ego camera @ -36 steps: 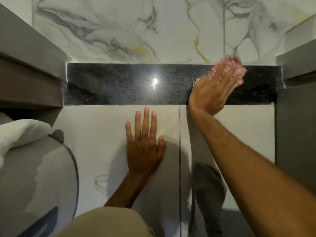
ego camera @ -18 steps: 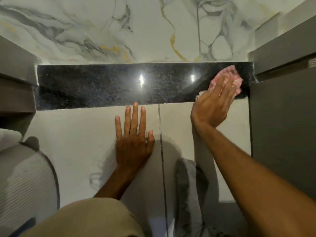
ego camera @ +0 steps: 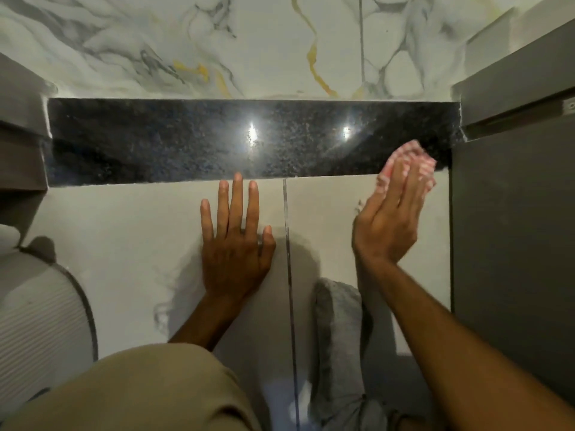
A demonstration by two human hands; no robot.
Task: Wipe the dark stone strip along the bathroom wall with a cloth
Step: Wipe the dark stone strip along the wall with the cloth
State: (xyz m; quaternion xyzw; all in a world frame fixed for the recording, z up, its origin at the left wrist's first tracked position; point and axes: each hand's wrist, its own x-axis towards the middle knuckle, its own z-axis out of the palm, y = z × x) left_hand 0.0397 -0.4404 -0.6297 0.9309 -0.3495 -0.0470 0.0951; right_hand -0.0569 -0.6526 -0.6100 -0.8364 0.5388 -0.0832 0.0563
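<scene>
Right grip: right hand (ego camera: 387, 225) with fingers nearly straight and pressed together, flattening a pink-and-white cloth (ego camera: 406, 164) under the fingertips; not a closed fist, more a flat press. Cloth blurred, so its pattern is unclear.
Left grip: left hand (ego camera: 236, 241) spread wide and flat, palm down on the pale tile (ego camera: 124, 244), holding nothing. Middle fingertip touches the lower edge of the dark strip.
Cloth position: at the lower right end of the dark stone strip (ego camera: 186, 141), straddling the edge between the strip and the pale tile below it, just beside the grey cabinet panel (ego camera: 513, 244).
Strip: black speckled stone, running side to side between grey panels at either end; polished, with two bright light reflections near its middle.
Above strip: white marble wall (ego camera: 249, 42) with grey and yellow veins.
Tile joint: thin dark line (ego camera: 287, 244) running down from the strip, between the two hands.
Lower left: ribbed white rounded object (ego camera: 37, 312), partly out of view; identity cannot be told.
Lower middle: grey fabric (ego camera: 339, 337) lying under the right forearm.
Bottom edge: tan clothing (ego camera: 140, 390) of the person.
</scene>
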